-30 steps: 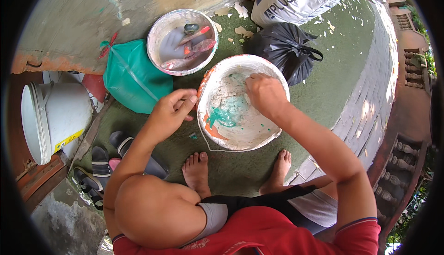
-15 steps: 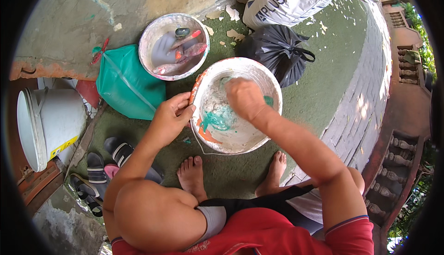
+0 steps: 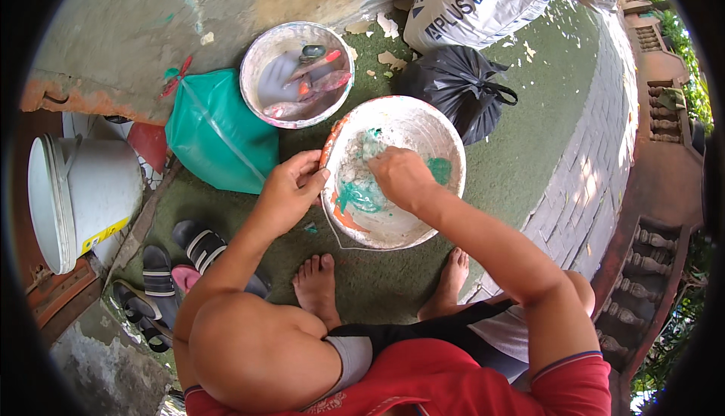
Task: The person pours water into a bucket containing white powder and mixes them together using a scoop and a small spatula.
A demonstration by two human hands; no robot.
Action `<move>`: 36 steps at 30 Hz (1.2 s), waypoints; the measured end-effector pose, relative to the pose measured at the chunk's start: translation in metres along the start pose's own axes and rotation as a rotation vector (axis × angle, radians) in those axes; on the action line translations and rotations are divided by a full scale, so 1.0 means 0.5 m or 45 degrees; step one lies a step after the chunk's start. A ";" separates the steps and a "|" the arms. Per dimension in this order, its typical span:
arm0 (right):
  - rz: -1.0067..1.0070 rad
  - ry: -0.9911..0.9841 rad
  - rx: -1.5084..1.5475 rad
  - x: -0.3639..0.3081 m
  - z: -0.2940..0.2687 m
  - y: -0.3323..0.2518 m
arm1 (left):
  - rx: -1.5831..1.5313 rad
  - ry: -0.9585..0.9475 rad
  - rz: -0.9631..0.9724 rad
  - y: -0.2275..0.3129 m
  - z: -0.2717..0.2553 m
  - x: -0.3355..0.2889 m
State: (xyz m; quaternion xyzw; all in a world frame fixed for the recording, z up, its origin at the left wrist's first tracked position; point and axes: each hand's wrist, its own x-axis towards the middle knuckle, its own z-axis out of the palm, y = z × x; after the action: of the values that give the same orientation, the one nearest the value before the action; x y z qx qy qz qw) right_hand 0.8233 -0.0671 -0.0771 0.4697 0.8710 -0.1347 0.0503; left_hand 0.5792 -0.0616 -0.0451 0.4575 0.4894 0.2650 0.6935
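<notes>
A whitish plaster-crusted bucket with an orange-stained rim stands in front of my feet. Grey-white powder and wet green smears cover its inside, with a green patch on the right wall. My left hand grips the bucket's left rim between thumb and fingers. Inside the bucket, my right hand is closed, knuckles up, over the powder; whatever it holds is hidden beneath the fingers. A thin wire handle hangs at the bucket's lower left side.
Behind stands a smaller bucket of cloudy water holding red-stained tools. Beside it sit a green tied bag, a black plastic bag and a white printed sack. To the left are a white lidded pail and several sandals.
My right hand has shifted slightly down and lower into the bucket, uncovering a green smear near its far side. My left hand keeps its hold on the rim. The whole view has shifted slightly.
</notes>
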 end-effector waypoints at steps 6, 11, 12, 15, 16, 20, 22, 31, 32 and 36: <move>0.214 0.146 -0.034 0.005 -0.045 0.037 | -0.011 -0.003 -0.048 0.007 0.001 -0.002; 0.137 0.183 0.206 0.003 0.020 -0.010 | -0.074 0.001 -0.027 0.001 0.006 -0.001; 0.056 0.147 0.207 -0.017 0.013 -0.007 | -0.082 0.015 -0.009 -0.010 0.004 0.002; 0.020 0.078 0.117 -0.030 -0.041 0.032 | -0.127 0.034 -0.042 -0.003 0.005 -0.004; 0.090 0.202 0.127 -0.021 -0.055 0.045 | -0.124 0.042 -0.026 -0.002 0.008 -0.004; 0.223 0.325 0.039 0.005 -0.024 0.029 | -0.146 0.054 0.019 -0.014 0.018 0.005; 0.097 0.251 0.165 -0.019 -0.003 -0.009 | -0.130 0.068 0.043 -0.025 0.017 0.006; 0.035 0.071 0.192 0.010 -0.116 0.066 | -0.144 0.037 -0.021 -0.010 0.009 0.000; 0.017 0.065 0.018 0.013 -0.112 0.063 | -0.144 0.035 -0.015 -0.009 0.009 0.000; -0.037 0.263 -0.350 0.023 -0.110 0.042 | -0.155 0.021 -0.036 -0.010 0.006 -0.002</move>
State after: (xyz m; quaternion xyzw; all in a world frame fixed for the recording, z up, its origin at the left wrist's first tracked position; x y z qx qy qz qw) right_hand 0.8368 -0.0314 -0.0308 0.4571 0.8885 0.0338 0.0223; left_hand 0.5813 -0.0658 -0.0490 0.4053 0.4845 0.2885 0.7196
